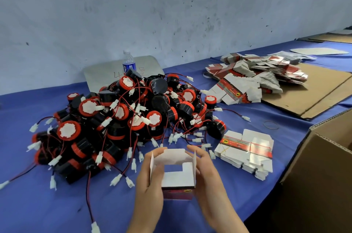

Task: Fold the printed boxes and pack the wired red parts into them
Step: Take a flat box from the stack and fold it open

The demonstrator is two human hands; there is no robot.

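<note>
I hold a small printed box (pixel 178 177) over the blue table, its white inside facing me and its end flaps standing up. My left hand (pixel 150 181) grips its left side and my right hand (pixel 207 173) grips its right side, fingertips on the far flap. A big heap of wired red and black parts (pixel 122 118) with white connectors lies just beyond, to the left. A bundle of flat printed boxes (pixel 245 151) held by a rubber band lies to the right of my hands.
A larger pile of flat boxes (pixel 255 76) lies at the back right, partly on brown cardboard sheets (pixel 314 95). An open brown carton (pixel 327 156) stands at the right edge. A water bottle (pixel 129 62) stands by the wall. A loose rubber band (pixel 271 124) lies on the cloth.
</note>
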